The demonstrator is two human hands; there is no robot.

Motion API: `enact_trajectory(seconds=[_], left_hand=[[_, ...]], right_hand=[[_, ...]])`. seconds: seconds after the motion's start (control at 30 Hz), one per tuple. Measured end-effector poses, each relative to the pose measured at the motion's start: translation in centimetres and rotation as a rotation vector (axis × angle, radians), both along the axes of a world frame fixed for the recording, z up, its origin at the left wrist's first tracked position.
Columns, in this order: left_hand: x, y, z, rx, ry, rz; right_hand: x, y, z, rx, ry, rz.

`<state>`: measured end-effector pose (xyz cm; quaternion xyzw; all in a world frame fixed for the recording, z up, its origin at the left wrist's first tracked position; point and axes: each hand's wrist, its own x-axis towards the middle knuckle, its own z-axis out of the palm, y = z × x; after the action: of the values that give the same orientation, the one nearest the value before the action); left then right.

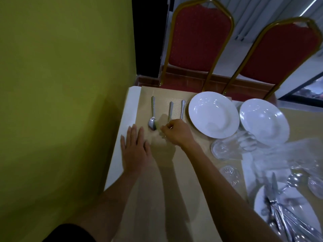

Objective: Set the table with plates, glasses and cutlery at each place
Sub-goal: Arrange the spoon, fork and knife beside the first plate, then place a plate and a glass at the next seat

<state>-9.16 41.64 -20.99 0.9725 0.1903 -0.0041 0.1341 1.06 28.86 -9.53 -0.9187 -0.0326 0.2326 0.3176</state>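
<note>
1. Place in hand: far left corner of the tabletop point(174, 198), on the ribbed mat point(162, 95).
2. Laid on the mat: a spoon point(152, 117) nearest the left edge, then a middle piece point(170, 110) and a third piece point(182, 108), side by side with handles toward the far edge. Their heads are hidden, so I cannot tell fork from knife.
3. A plate point(213, 114) sits just beside the third piece. It overlaps the mat's right side, so it is likely not yet centred.
4. Right hand point(176, 132): fingers point(166, 127) curled, pinching the near end of the middle piece. Judged to be squaring it up. Blurred, so the grip is not certain.
5. Left hand point(135, 149): fingers straight, palm flat on the tabletop near the left edge, holding nothing.
6. A second plate point(264, 123) lies further right by the far edge, with no cutlery beside it.
7. Glasses point(225, 148) are clustered mid-tabletop, blurred, none standing at a place.
8. Spare cutlery point(286, 219) is heaped on a third plate point(262, 203) at the near right.
9. Judgement: early stage. First place partly set; glass, plate position and the other places remain.
</note>
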Motion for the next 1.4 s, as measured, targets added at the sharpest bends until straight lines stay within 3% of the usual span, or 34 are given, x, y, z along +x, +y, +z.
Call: enact_trajectory(seconds=[0.23,0.4,0.63,0.93,1.1,1.4], left_hand=[[0.7,-0.3,2.9,-0.228,0.166,0.076],[0.0,-5.2,7.2,-0.362,0.015,0.168],[-2.1,-14.6,10.7,-0.576,0.062,-0.02],[-0.3,-23.2,15.4,-0.592,0.118,-0.11],[1.1,-26.2,17.4,-0.612,0.113,-0.058],[1.1,-29.8,17.2,-0.673,0.299,0.032]], right_hand=[[-5.3,-7.9,2.1,0.052,0.051,-0.101],[-7.3,-13.2,3.5,0.093,0.01,-0.187],[-10.0,-19.6,5.5,0.181,0.029,-0.269],[-9.2,-27.9,6.9,0.197,0.005,-0.278],[-7.8,-31.2,8.1,0.222,-0.005,-0.277],[-6.6,-37.0,8.7,0.263,-0.025,-0.257]])
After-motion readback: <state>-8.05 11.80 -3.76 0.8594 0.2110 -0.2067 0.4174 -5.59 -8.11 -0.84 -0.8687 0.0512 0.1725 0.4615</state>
